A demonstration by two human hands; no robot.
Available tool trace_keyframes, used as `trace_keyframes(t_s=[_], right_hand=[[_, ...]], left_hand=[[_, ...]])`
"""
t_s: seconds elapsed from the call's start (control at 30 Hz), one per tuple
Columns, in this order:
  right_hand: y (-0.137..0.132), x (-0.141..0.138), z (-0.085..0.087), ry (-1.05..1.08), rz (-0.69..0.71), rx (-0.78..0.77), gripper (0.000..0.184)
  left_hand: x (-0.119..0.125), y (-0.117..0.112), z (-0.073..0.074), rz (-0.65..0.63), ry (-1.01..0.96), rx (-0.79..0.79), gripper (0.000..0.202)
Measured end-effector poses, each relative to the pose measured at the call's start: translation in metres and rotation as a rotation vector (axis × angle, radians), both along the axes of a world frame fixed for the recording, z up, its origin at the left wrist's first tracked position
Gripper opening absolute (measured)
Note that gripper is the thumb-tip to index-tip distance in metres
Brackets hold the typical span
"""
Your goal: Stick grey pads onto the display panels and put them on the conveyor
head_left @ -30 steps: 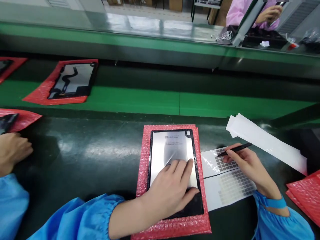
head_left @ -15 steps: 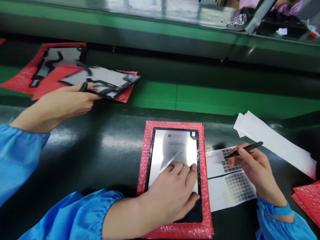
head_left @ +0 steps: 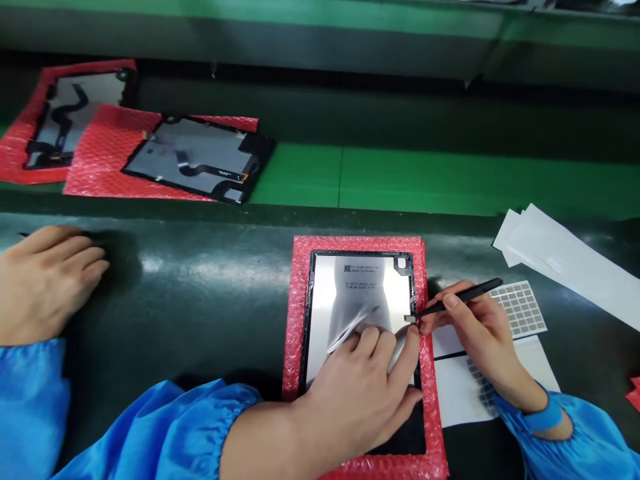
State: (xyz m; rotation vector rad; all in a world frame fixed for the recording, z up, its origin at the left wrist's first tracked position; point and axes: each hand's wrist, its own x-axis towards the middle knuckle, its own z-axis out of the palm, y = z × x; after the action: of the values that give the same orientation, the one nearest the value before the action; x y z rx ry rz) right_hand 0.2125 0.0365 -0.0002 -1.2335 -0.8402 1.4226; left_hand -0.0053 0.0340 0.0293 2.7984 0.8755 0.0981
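In front of me a tablet screen panel (head_left: pixel 320 313) lies silver back up on a red bubble-wrap sheet (head_left: pixel 297 273). My left hand (head_left: pixel 363 393) rests on its lower half, fingers curled around a slim, pale, pointed tool (head_left: pixel 345 331). What lies under the palm is hidden. My right hand (head_left: pixel 473 327) grips black tweezers (head_left: pixel 465 295), their tip at the panel's right edge. A small grey patch (head_left: pixel 410 319) sits at that tip. White sheets with grids of grey squares (head_left: pixel 523 308) lie under and beside my right hand.
Another person's hand (head_left: pixel 53 280) is on the bench at left. Beyond it, two more screen panels (head_left: pixel 200 157) lie on red bubble wrap over a green strip (head_left: pixel 300 177). White paper strips (head_left: pixel 575 257) lie at right, and a green-edged ledge (head_left: pixel 300 23) crosses the back.
My right hand has moved the tweezers left from the grid sheet to the panel's edge. The other person's hand has let go of the far panel and drawn back toward the bench.
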Motion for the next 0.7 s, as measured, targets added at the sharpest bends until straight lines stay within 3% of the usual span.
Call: trace_keyframes(t_s=[0.7], right_hand=[[-0.0051,-0.0030,-0.0029,-0.010,-0.019,-0.020,0.019]], left_hand=[[-0.0003,0.0031,0.0031,-0.014,0.012,-0.042,0.068]])
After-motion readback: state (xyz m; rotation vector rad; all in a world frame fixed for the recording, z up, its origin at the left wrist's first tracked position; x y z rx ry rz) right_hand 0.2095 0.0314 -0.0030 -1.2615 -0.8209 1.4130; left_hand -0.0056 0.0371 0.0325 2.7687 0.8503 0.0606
